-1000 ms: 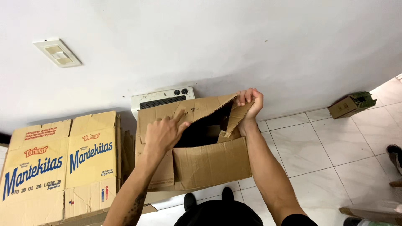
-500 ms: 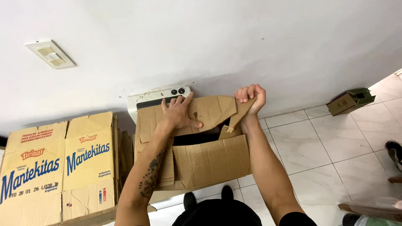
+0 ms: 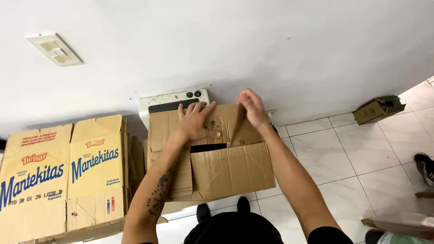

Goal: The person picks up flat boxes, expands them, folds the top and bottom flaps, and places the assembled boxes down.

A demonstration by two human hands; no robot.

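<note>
a: where was the box at that pt?

b: the brown cardboard box (image 3: pixel 226 169) sat on the tiled floor (image 3: pixel 343 158) right in front of me, its far side up against the white wall (image 3: pixel 226 45). a white appliance w/ a dark grille and two knobs (image 3: pixel 174 101) stood just behind it, touching or nearly so, couldn't tell which.

a: and ur hands?

b: my left hand (image 3: pixel 196 121) lay flat on the far top flap (image 3: pixel 181 124), fingers spread, palm down, not clamped round anything, just pressing. my right hand (image 3: pixel 252 107) was curled at the upper edge of the angled flap (image 3: pixel 235 124), fingers pinching that edge, so closed on the flap.

a: was the box shut?

b: mostly. a narrow dark slot (image 3: pixel 208 147) showed between the far flap and the near flap (image 3: pixel 230 169), just below my left fingertips.

a: what else was around?

b: to my left a big printed carton (image 3: pixel 63 171) w/ blue and red lettering, near the box w/ some flattened cardboard (image 3: pixel 135 158) wedged between. a small green-and-brown box (image 3: pixel 379 108) lay on the floor by the wall, well apart to my right. a light switch plate (image 3: pixel 54 49) on the wall up left. my shoes (image 3: pixel 224 208) just under the box's near edge. someone else's dark shoe (image 3: pixel 424 166) at the far right edge.
</note>
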